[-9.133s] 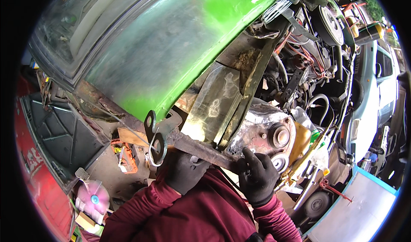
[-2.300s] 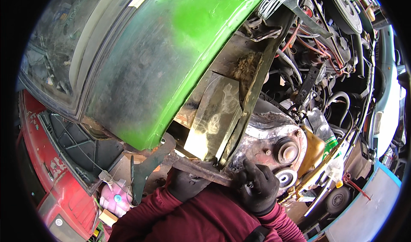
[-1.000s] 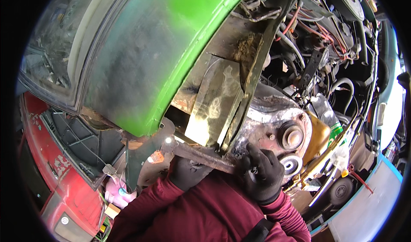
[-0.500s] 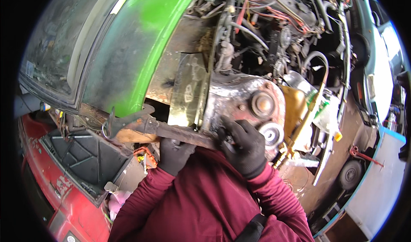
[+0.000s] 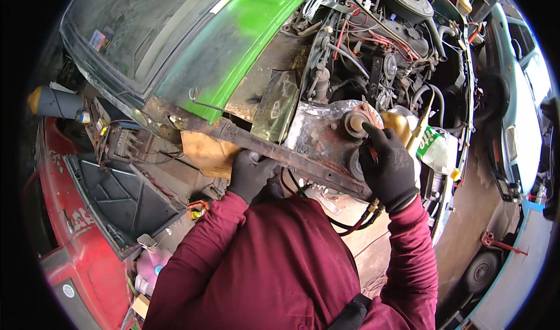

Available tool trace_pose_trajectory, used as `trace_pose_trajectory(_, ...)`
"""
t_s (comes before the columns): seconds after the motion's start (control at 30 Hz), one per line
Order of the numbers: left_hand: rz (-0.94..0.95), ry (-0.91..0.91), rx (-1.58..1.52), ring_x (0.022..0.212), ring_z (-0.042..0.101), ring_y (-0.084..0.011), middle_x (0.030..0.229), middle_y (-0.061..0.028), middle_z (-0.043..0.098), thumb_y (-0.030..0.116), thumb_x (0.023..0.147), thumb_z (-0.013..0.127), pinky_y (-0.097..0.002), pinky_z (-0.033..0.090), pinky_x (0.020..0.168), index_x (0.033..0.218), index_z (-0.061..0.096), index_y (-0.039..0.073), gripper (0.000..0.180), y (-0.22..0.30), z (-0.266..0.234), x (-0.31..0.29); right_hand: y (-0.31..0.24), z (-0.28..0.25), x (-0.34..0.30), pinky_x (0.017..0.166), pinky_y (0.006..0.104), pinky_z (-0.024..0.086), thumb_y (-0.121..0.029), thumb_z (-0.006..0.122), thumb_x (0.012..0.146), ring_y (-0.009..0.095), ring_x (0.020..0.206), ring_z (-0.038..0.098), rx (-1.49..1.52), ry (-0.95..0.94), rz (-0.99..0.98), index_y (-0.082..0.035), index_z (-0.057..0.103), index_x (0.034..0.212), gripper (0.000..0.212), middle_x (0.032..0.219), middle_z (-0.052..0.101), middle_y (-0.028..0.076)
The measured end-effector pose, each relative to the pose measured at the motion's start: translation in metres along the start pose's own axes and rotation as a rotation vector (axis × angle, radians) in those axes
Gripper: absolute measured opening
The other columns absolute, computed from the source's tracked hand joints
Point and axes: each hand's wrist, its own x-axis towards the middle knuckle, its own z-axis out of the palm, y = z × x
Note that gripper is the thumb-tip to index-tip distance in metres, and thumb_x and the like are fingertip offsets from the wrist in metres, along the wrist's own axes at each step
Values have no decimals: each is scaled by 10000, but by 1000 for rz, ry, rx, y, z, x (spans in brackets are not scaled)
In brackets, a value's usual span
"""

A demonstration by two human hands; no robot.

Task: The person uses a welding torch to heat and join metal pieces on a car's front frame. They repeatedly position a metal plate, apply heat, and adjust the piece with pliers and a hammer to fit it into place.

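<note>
A long rusty metal bar (image 5: 291, 159) runs across in front of me, from below the green car panel to beneath my right wrist. My left hand (image 5: 252, 175), in a black glove, is closed at its near edge, with some fingers hidden under it. My right hand (image 5: 388, 166), also gloved, is over the bar's right end. Its index finger reaches to the upper round fitting (image 5: 356, 123) on a worn metal housing (image 5: 321, 126). The other fingers curl in beside a lower round fitting (image 5: 354, 165); a bit of red shows among them, too small to name.
An open engine bay (image 5: 379, 56) with hoses and red cables lies beyond. The green panel (image 5: 233, 61) is at upper left, a red car body (image 5: 93, 248) at lower left. A plastic bottle (image 5: 434, 152) sits right of my hand. Brown cardboard (image 5: 210, 152) lies under the bar.
My right hand has moved right and away from me, from the bar to the round fittings. The bar lies farther right, its right end lower. My view has shifted.
</note>
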Motion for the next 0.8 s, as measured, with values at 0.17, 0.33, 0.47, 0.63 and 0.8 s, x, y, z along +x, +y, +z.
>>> trace_pose_trajectory(0.17,-92,-37,21,651,610,-66,819,-16,757,168,1046,761,-289,486,614,1005,804,0,177,2,0,2,17,-27,4,808,470,598,-186,721,1007,390,967,734,-21,28,-72,-118,685,1393,394,1063,716,165)
trace_pose_trajectory(0.33,-16,-8,51,503,570,-82,695,-21,681,177,1055,727,-258,422,459,1010,788,31,165,3,4,3,13,-24,0,813,519,587,-213,700,1003,403,983,729,-78,-63,-223,-129,676,1357,365,1054,715,169)
trace_pose_trajectory(0.47,-121,37,52,582,588,-97,731,-9,684,205,1000,812,-298,472,526,957,757,33,186,9,6,0,5,0,-3,867,524,592,-234,752,970,427,1039,730,-198,-167,-220,-138,690,1400,445,1182,734,184)
trace_pose_trajectory(0.63,-91,3,-6,629,617,-100,759,-16,697,201,988,823,-298,491,568,963,763,31,182,16,5,-1,5,22,13,828,544,585,-248,730,944,409,995,727,-424,-195,-293,-211,711,1391,449,1219,715,187)
trace_pose_trajectory(0.8,11,-13,65,703,674,-154,815,-89,749,219,971,832,-359,542,671,944,758,-12,244,-5,2,4,1,25,21,863,560,569,-248,746,902,428,1017,709,-488,-259,-331,-185,773,1251,355,1273,699,179)
